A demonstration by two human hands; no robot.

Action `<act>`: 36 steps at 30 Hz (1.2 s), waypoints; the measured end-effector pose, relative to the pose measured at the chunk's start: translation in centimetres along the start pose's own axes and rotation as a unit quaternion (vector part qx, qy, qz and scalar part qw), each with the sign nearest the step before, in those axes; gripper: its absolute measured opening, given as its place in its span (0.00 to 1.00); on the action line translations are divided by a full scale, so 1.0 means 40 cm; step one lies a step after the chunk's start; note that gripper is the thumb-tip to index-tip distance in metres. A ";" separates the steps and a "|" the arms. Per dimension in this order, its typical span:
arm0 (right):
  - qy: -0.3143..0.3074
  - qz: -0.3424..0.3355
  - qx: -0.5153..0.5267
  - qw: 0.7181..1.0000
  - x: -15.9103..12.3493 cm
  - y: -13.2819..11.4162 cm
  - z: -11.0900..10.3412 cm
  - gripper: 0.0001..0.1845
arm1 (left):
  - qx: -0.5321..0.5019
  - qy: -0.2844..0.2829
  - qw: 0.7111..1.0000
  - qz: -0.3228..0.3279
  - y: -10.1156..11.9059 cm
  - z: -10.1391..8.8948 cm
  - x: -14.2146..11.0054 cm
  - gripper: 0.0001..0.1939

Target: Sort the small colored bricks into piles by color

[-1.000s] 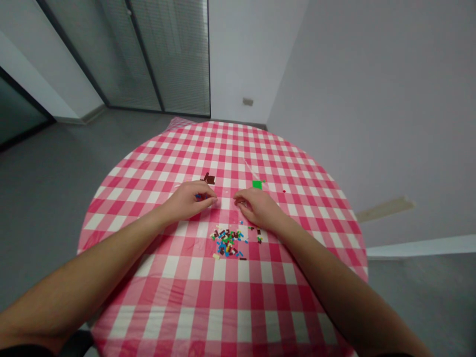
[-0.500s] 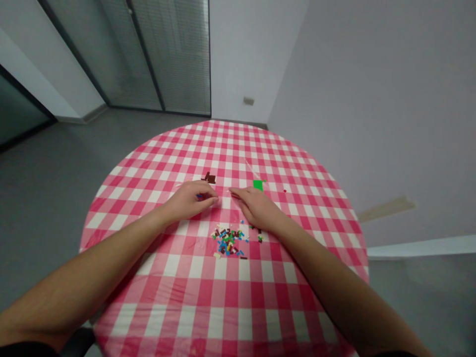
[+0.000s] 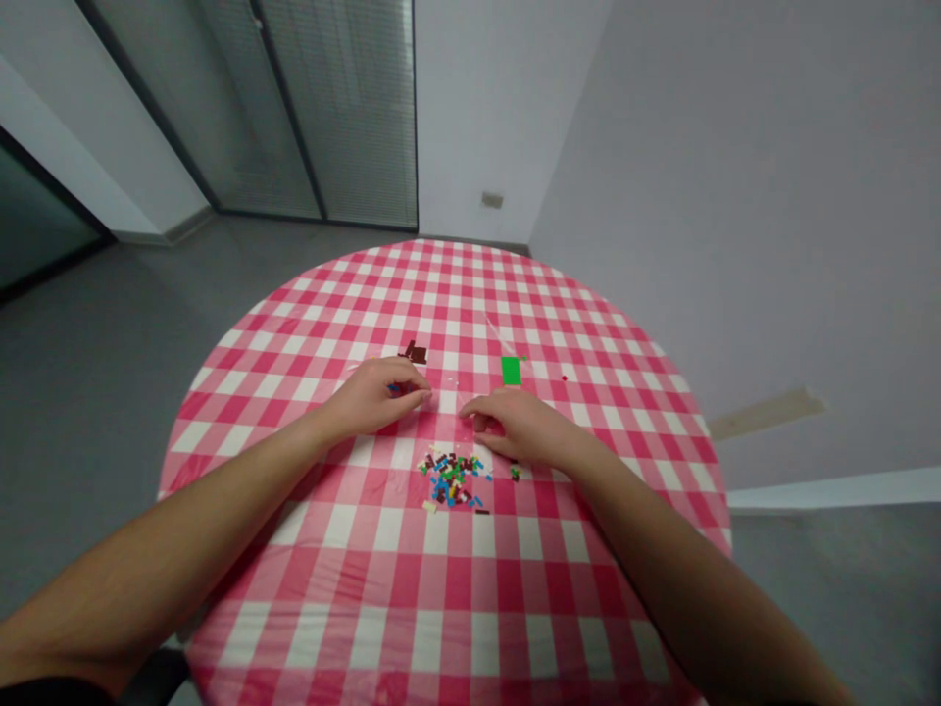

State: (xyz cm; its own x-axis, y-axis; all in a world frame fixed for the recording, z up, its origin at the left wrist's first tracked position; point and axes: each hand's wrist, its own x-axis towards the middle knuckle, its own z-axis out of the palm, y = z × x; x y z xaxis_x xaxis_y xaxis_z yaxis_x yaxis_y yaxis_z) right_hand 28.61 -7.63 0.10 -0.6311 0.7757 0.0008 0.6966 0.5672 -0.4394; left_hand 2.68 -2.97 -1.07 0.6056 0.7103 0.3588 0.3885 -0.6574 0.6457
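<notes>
My left hand [image 3: 376,395] rests on the checked tablecloth, its fingers loosely curved and the thumb a little apart from them. Small blue pieces [image 3: 397,389] show in the gap under its fingers; I see nothing gripped there. Just behind that hand lie dark brown building pieces [image 3: 418,354]. My right hand [image 3: 519,424] hovers low over the cloth, thumb and forefinger parted, with nothing visible between them. Below it is a loose heap of tiny building bricks [image 3: 452,479] in blue, green, brown and cream. A green plate [image 3: 511,371] lies beyond the right hand's knuckles.
The round table [image 3: 441,579] is covered by a pink and white checked cloth. A small red piece [image 3: 564,378] lies to the right, tiny white bits [image 3: 453,380] between the hands, and a small multicoloured cluster [image 3: 515,473] beside the heap. Walls [image 3: 698,196] stand behind.
My right hand has drawn back toward the heap, and its thumb and forefinger have parted. More of the green plate now shows. My left hand has stayed in place.
</notes>
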 end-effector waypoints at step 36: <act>0.139 0.072 0.494 0.855 0.040 -0.020 0.066 0.15 | 0.028 0.023 0.988 0.151 0.066 0.044 -0.005 0.05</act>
State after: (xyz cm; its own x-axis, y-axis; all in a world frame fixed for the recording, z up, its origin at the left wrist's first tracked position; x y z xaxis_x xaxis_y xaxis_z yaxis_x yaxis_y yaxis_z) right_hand 26.15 -7.59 -1.92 -0.3623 0.9314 0.0351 0.0460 0.0554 -0.9974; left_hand 4.80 -5.31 -0.62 0.6685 0.4901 0.5594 0.2339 -0.8526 0.4674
